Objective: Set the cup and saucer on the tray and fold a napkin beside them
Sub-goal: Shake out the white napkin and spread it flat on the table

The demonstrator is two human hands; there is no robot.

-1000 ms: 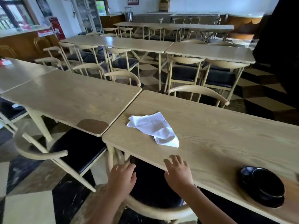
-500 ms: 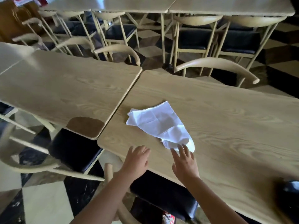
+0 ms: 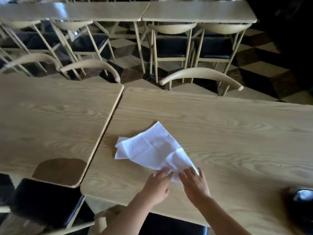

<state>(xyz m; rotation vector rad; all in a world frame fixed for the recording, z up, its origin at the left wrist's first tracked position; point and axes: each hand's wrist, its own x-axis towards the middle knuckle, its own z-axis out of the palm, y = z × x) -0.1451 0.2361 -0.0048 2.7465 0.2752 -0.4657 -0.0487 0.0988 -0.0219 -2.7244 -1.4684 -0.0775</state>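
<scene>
A crumpled white napkin (image 3: pixel 152 148) lies on the light wooden table (image 3: pixel 220 133), roughly in the middle of the view. My left hand (image 3: pixel 156 185) rests with its fingertips on the napkin's near corner, fingers spread. My right hand (image 3: pixel 194 183) is beside it, fingers apart and touching the same near edge. Neither hand grips the cloth. A dark cup on a dark saucer (image 3: pixel 303 197) shows only partly at the right edge of the table, blurred. No tray is in view.
A second wooden table (image 3: pixel 50 119) adjoins on the left, with a worn brown patch at its near corner. Chairs with curved wooden backs (image 3: pixel 199 76) line the far side. A dark-seated chair (image 3: pixel 45 206) stands below left. More tables and chairs fill the back.
Both hands moved forward from the table's near edge onto the napkin's near corner. The view dropped and closed in on the table; the cup and saucer slid to the right edge.
</scene>
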